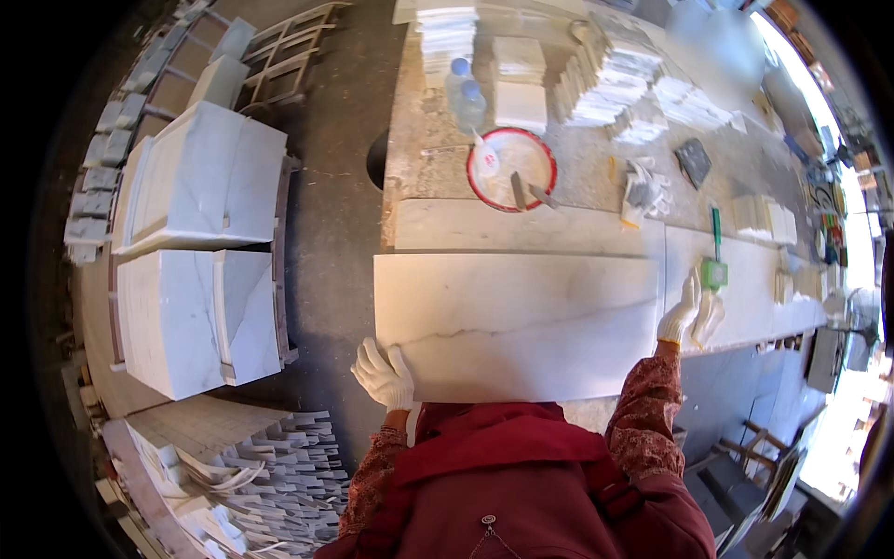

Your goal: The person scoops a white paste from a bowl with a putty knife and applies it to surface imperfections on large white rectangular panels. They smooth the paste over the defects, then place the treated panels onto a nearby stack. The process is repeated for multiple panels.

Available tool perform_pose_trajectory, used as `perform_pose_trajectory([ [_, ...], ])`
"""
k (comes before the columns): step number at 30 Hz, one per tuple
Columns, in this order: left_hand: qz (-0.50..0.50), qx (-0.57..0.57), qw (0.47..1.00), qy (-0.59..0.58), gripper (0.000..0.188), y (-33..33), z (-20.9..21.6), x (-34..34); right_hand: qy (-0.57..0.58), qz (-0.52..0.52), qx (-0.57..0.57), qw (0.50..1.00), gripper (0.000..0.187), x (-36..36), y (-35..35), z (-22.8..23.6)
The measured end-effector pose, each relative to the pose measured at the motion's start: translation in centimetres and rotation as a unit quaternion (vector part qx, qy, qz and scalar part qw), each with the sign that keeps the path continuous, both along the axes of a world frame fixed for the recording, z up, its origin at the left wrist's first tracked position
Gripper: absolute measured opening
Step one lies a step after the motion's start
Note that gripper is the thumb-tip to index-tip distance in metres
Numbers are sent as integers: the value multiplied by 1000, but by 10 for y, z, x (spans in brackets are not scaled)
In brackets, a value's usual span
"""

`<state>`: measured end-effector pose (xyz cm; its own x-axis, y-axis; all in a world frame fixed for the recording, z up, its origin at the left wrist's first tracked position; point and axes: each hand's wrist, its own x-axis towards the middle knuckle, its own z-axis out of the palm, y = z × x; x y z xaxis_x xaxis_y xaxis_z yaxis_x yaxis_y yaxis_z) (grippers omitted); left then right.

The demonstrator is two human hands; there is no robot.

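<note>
A rectangular white marble slab [517, 326] with a thin grey vein lies across in front of me, its near edge close to my apron. My left hand [384, 374], in a white glove, grips its left edge near the front corner. At the right edge, my gloved right hand [680, 309] holds the slab, fingers pointing away from me. Whether the slab rests fully on the bench is hidden. Just right of that hand lies a green-handled brush [714, 270]. Beyond the slab, a second pale stone piece [521, 224] lies flat on the worktable [424, 172].
Farther back are a red-rimmed basin [468, 177] with tools in it, plastic bottles [466, 107], spare gloves [644, 191], a dark square block [693, 163] and stacked tiles [610, 70]. Large slabs [200, 177] stand left across the floor, above a pile of stone strips [279, 475].
</note>
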<state>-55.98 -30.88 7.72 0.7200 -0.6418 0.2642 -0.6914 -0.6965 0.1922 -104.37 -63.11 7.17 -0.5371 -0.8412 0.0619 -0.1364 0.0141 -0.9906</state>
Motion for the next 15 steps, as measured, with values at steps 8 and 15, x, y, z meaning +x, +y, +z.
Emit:
perform_pose_trajectory([
  [8,-11,-18,999,24,55,9,-8,2,301,-212,250,896,57,-19,199,-32],
  [15,112,-33,960,254,59,55,-2,21,-323,41,254,911,41,63,290,-16],
])
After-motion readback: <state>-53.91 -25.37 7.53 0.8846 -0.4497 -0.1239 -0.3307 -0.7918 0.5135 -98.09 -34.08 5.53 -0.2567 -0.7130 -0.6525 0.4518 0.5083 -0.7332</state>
